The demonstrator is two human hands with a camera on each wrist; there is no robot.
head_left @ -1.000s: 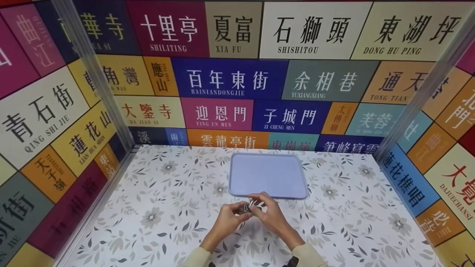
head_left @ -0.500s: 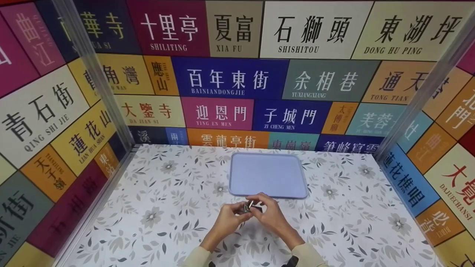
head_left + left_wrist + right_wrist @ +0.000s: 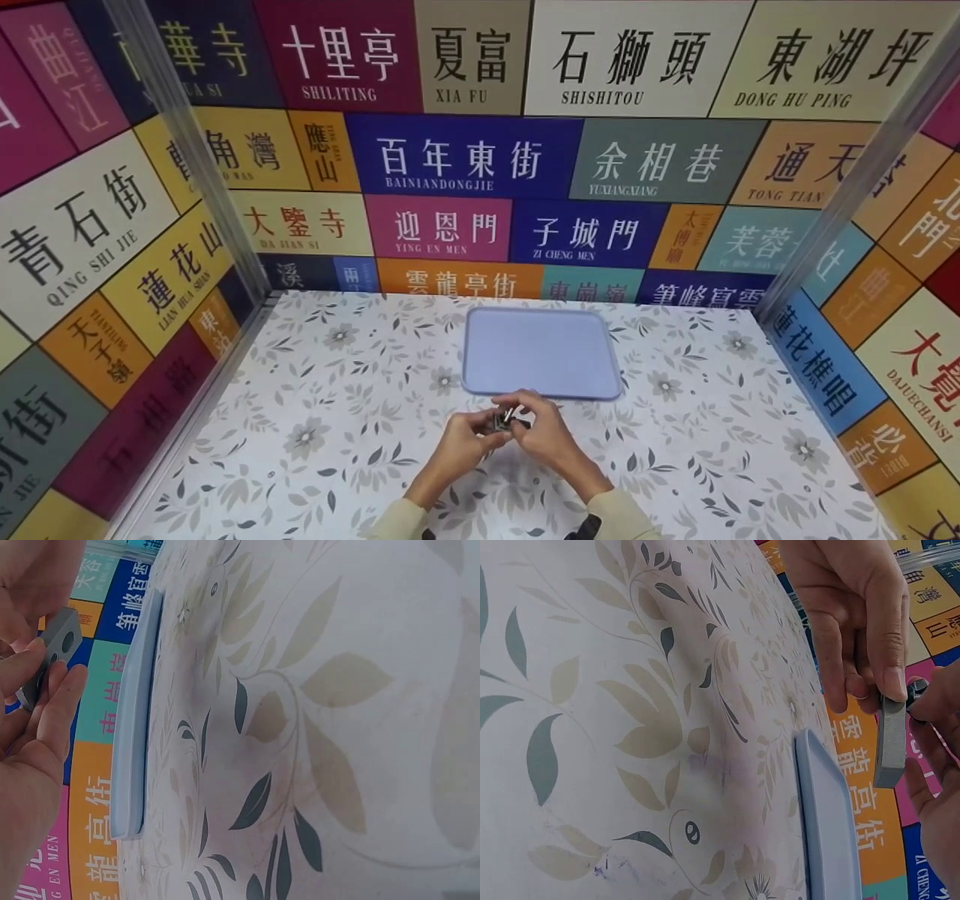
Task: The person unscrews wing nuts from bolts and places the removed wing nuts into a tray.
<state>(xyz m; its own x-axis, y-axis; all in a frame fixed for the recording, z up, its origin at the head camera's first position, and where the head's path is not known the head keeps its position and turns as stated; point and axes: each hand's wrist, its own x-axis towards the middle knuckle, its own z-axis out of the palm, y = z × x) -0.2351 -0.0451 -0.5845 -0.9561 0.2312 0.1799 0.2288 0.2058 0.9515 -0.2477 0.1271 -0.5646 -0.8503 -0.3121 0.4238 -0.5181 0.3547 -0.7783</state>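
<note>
My left hand [image 3: 459, 444] and right hand [image 3: 546, 433] meet just in front of the tray, above the table. Between them, in the left wrist view, is a small grey metal block [image 3: 66, 637] with round holes in its face. Seen from the right wrist, the left thumb and fingers pinch the upper end of this block [image 3: 889, 742]. Right fingers [image 3: 936, 701] pinch a small dark part [image 3: 916, 686] at the block's side. Its exact kind is hidden by the fingertips. From the head view the held parts look shiny and dark, mostly covered by the fingers.
A pale blue-lilac rectangular tray [image 3: 541, 352] lies on the table beyond the hands. White cloth with grey leaves and flowers covers the table [image 3: 337, 427]. Panels with coloured lettering [image 3: 465, 157] stand round the back and both sides.
Both hands stay in nearly the same place. The right fingers shift slightly against the held parts, and the shiny piece between the hands shows at a different angle.
</note>
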